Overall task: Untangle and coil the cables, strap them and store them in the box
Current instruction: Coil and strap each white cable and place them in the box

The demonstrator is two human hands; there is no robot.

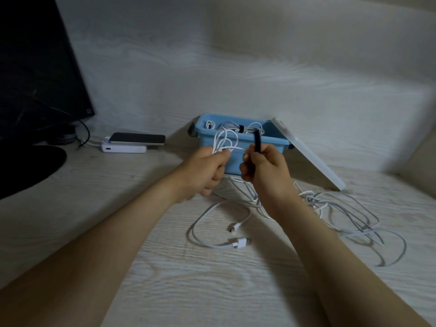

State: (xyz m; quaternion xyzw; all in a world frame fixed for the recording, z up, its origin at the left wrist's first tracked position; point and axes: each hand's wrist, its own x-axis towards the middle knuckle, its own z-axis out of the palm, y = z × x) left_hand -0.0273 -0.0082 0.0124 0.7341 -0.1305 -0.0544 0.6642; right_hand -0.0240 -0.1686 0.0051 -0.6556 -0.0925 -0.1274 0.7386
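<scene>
Since the coil (224, 140) is light and floppy, left hand (207, 171) pinches its gathered waist; right hand (264, 168) grips the strap (257, 142) just beside it.

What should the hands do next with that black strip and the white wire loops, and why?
Probably wrap the black strap around the white coil. The left hand grips the coil in loops, the right hand holds the strap beside it, and the coil looks unstrapped.
</scene>
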